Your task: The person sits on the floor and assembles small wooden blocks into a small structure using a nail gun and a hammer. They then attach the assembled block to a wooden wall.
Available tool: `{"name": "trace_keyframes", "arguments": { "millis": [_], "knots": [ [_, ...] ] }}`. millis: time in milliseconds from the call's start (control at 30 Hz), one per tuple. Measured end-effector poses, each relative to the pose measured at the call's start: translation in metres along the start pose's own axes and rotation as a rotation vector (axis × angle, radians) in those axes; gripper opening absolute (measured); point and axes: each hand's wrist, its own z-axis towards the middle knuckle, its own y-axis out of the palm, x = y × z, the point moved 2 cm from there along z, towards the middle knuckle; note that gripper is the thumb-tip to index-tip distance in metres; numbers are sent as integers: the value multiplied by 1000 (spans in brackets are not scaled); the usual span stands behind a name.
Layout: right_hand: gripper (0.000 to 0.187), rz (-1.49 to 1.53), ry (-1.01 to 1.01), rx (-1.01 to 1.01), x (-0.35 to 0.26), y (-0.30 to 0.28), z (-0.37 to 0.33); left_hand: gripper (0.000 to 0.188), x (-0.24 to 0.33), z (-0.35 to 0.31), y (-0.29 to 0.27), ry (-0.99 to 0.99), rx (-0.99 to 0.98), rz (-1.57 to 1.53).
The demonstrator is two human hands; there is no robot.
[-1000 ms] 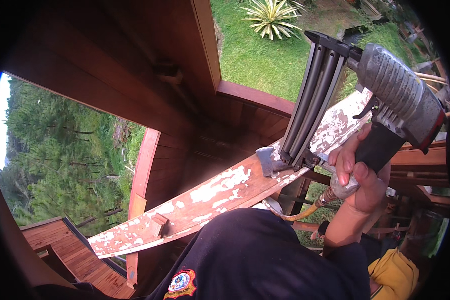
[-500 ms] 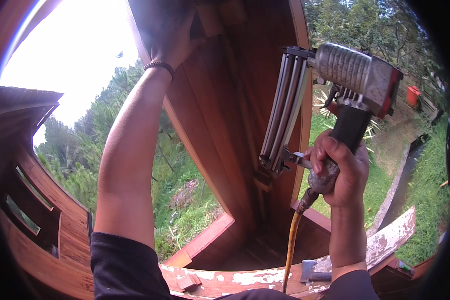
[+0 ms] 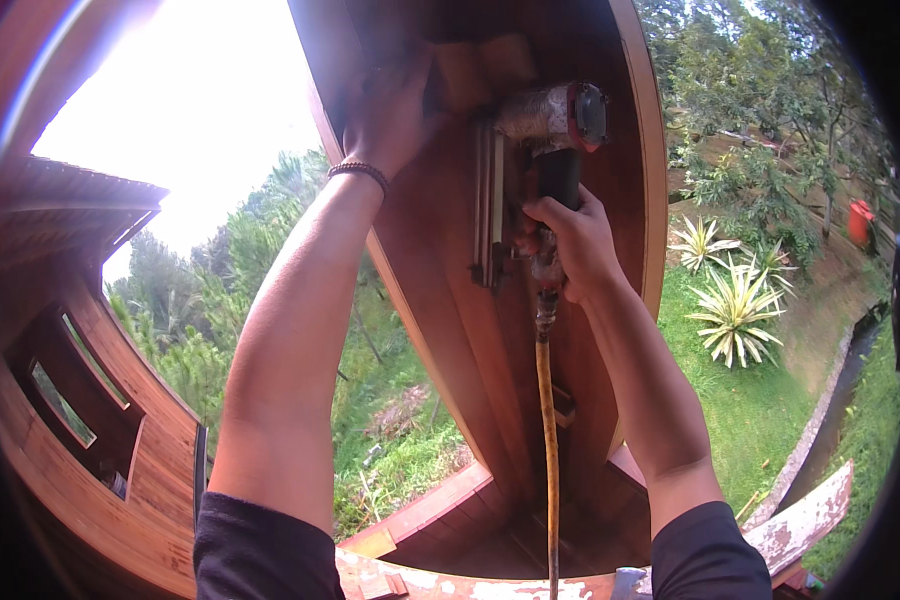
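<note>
My right hand (image 3: 577, 240) is wrapped round the grip of a pneumatic nail gun (image 3: 545, 115), holding it upright under the dark wooden boards (image 3: 440, 290) overhead. The gun has a worn metal body, a black handle and a long slanted magazine (image 3: 489, 200). From its base a yellow air hose (image 3: 549, 450) runs down. To the left, my left hand (image 3: 390, 115) reaches up against the boards, a beaded bracelet on its wrist. Deep shadow covers its fingers, so their grip is unclear. Small wooden blocks (image 3: 462, 75) sit just right of that hand, above the gun.
Below lies a ledge with peeling paint (image 3: 440, 585), bearing a small wood offcut (image 3: 380, 586) and part of a metal tool head (image 3: 628, 583). A wooden wall with window openings (image 3: 160, 450) stands left. Grass and spiky plants (image 3: 735, 310) lie far below on the right.
My right hand has carried the nail gun leftward and in under the boards, closer to my left hand. The view has shifted; my left hand remains raised against the wood.
</note>
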Motion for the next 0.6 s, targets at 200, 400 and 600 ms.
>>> {"name": "trace_keyframes", "arguments": {
  "millis": [200, 400, 600],
  "knots": [
    [20, -27, 44, 56, 5, 8, 7, 85, 3, 1, -8, -13, -35, -2],
    [18, -60, 36, 82, 7, 4, 9, 88, 4, -1, -14, 29, 18, -81],
    [20, -58, 3, 75, 9, 6, 12, 88, 8, -3, -13, 4, -26, -80]
  ]
}}
